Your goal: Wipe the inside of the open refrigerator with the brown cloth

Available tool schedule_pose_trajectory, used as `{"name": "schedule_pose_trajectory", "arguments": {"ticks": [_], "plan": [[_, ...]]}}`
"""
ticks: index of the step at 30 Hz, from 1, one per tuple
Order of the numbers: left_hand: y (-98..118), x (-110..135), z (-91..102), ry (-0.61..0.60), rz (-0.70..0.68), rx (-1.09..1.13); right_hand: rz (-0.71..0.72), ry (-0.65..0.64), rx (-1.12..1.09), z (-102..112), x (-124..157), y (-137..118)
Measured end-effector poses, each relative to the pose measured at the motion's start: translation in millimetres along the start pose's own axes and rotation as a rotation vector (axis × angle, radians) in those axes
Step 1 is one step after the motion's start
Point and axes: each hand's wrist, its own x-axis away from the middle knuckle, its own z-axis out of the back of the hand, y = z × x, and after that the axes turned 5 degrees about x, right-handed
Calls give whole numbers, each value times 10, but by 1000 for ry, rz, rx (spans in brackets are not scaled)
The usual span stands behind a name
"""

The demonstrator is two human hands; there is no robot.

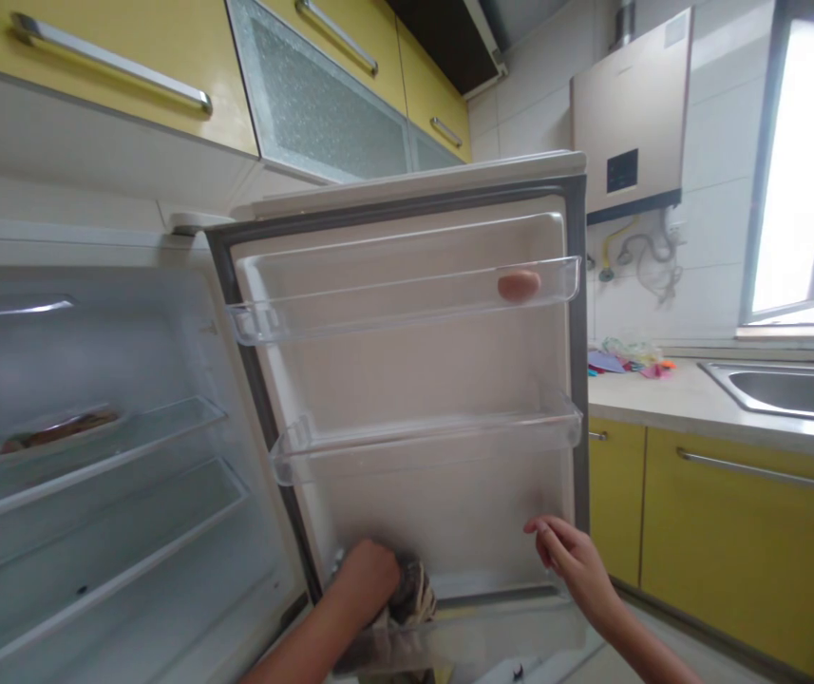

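My left hand (370, 575) reaches into the bottom bin of the open fridge door, knuckles up and fingers curled out of sight. Beside and under it lies a dark bundle with pale strands (417, 591); its kind is unclear. What the fingers grip, if anything, is hidden. My right hand (567, 551) hovers over the right end of the bottom door bin (506, 632), its fingers loosely bent and apart, holding nothing. Behind both hands stands the inner face of the fridge door (413, 375). An egg (519, 285) sits in the top door bin (378, 309).
A clear middle bin (435, 442) juts from the door above my hands. To the left, the fridge holds glass shelves (164, 423) with a wrapped food pack (57, 429). Right of the door are a counter (663, 385), colourful bags (627, 361) and a sink (798, 389).
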Motion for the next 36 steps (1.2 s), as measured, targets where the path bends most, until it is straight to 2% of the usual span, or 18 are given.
{"name": "schedule_pose_trajectory", "arguments": {"ticks": [4, 9, 13, 19, 23, 26, 29, 32, 36], "plan": [[92, -64, 13, 50, -117, -84, 6, 13, -11, -9, -14, 23], [393, -243, 80, 186, -269, -130, 4, 38, -25, -23, -7, 60], [729, -516, 185, 316, -400, -149, 8, 50, -48, -35, 29, 80], [1327, -1063, 276, 452, -475, -144, 18, 54, -69, -44, 51, 71], [1489, -1226, 262, 470, -503, -134, 32, 65, -77, -42, 25, 55], [1434, -1179, 221, 492, -448, -145, 5, 60, -78, -33, 16, 71], [1259, -1046, 157, 484, -424, -171, -4, 56, -62, -19, 17, 103], [967, -855, 82, 450, -420, -206, 11, 64, -59, -9, 10, 132], [458, -506, 5, 386, -405, -242, 20, 58, -65, -6, -34, 161]]}}
